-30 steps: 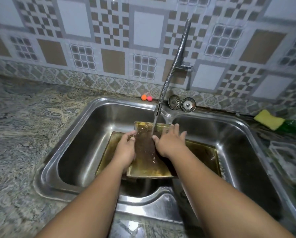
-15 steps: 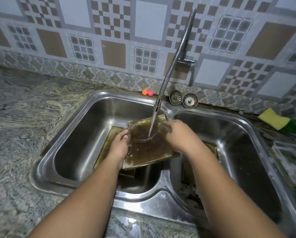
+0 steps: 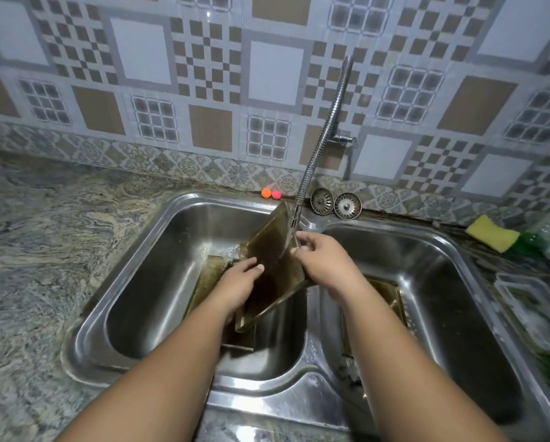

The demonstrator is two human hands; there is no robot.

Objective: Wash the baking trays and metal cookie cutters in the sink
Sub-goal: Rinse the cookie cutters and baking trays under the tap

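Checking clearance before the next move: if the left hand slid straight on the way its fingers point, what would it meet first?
The left hand points up and right across the tilted baking tray it holds; beyond that, probably the right hand, though depth is unclear.

No lettering, label, brand mark or number can be read anywhere in this kitchen view.
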